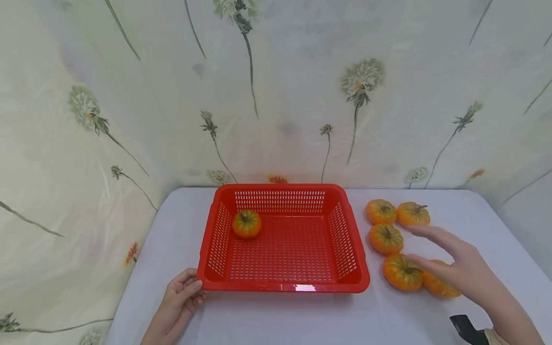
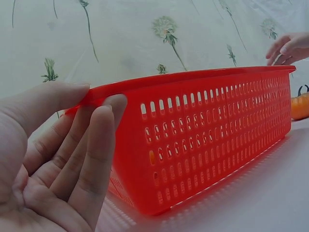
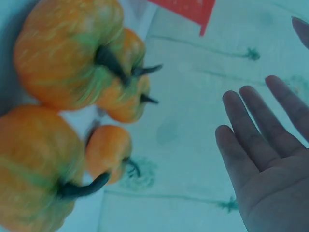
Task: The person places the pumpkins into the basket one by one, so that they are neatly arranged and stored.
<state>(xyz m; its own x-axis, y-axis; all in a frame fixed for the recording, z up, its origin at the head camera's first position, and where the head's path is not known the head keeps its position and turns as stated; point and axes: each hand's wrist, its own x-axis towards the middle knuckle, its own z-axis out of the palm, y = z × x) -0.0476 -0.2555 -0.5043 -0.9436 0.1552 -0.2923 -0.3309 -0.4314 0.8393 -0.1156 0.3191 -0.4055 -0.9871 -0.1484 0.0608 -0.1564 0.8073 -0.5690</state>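
A red plastic basket (image 1: 280, 286) with slotted sides stands on the white table. One small orange pumpkin (image 1: 247, 224) sits inside it, toward the back left. My left hand (image 1: 178, 299) pinches the basket's front left corner, thumb on top of the rim and fingers beneath, as the left wrist view shows. To the right of the basket lie several more pumpkins (image 1: 385, 238) in a cluster. Above the nearer ones hovers my right hand (image 1: 467, 263), fingers extended and thumb apart, holding nothing. In the right wrist view the pumpkins (image 3: 67, 53) show dark green curved stems, apart from the palm.
A white cloth covers the table (image 1: 276, 318). Behind and beside it hangs a pale curtain (image 1: 284, 96) printed with dandelions. The basket's right wall stands between its inside and the pumpkin cluster. A dark strap (image 1: 467, 329) is on the right wrist.
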